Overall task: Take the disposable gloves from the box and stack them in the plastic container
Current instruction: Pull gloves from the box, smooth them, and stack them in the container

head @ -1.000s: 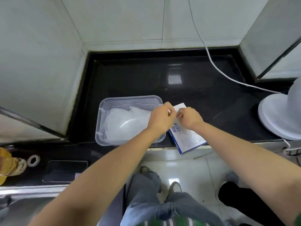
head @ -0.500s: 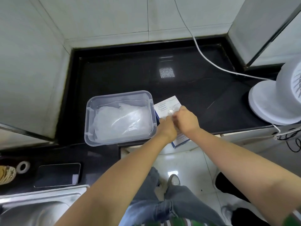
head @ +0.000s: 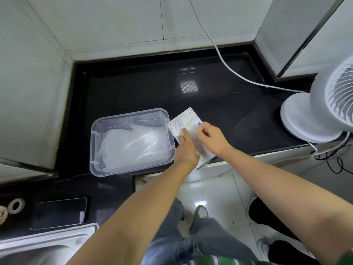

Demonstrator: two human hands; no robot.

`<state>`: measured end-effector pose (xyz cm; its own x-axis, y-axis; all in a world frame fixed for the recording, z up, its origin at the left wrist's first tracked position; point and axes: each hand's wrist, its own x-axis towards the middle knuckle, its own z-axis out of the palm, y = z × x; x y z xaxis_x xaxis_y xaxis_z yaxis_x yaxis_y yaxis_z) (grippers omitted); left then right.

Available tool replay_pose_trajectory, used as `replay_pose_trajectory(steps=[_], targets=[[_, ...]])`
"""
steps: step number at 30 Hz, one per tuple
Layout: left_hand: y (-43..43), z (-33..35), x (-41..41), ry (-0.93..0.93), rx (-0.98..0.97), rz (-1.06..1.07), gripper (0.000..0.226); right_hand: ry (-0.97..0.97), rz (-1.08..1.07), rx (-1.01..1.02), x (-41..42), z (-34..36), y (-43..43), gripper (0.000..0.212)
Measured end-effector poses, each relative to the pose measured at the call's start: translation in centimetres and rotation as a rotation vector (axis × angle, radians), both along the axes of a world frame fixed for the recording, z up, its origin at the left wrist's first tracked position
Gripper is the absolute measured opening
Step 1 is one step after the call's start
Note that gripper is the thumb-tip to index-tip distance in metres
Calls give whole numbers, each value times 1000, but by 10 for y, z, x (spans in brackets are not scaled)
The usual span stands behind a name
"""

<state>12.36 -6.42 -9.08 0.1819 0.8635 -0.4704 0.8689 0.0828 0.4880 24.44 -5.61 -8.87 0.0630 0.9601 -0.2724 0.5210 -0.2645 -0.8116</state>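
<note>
One glove (head: 189, 129) is in hand: your left fingers (head: 185, 133) press the box (head: 183, 119) down, right fingers (head: 200, 131) pinch the glove; next, draw it leftward into the container (head: 131, 115).

Glossy black counter (head: 133, 88); clear plastic container (head: 131, 115) w/ filmy gloves (head: 133, 144) (crinkly); steel sink (head: 47, 245).

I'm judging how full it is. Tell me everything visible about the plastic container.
The plastic container is a clear rectangular tub with rounded corners, a thickened rim and side tabs, with no lid on. It sits upright on the black counter, left of the glove box. Crumpled clear gloves cover its floor. The left hand is beside its right rim; contact unclear.
</note>
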Motion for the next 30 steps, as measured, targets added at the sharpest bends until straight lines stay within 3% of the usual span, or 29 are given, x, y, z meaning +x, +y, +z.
replay_pose_trajectory(steps=[4,6,9,11,14,18,20,23,26,30], targets=[[0,-3,0,-24,-8,-3,90,-254,82,-185,-4,4,8,13],[-3,-6,-2,-40,8,-1,89,-200,93,-250,-3,4,12,32],[-5,-11,-7,-11,63,-25,99,-26,101,-314,-5,2,11,30],[-4,-12,-8,8,67,-33,101,-12,91,-286,-6,0,8,21],[-3,-10,-9,16,51,-40,101,13,-22,-82,-7,0,8,10],[-3,-6,-10,0,29,-40,101,155,-264,116,-3,7,13,14],[-3,-6,-9,4,23,-39,101,163,-265,17,1,12,18,17],[-3,-6,-8,28,3,-45,105,5,-141,-262,6,15,21,24],[-3,-6,-8,41,-3,-56,108,-14,-132,-84,2,24,22,23],[-1,-4,-10,48,-28,-81,106,256,-376,207,-3,49,35,27]])
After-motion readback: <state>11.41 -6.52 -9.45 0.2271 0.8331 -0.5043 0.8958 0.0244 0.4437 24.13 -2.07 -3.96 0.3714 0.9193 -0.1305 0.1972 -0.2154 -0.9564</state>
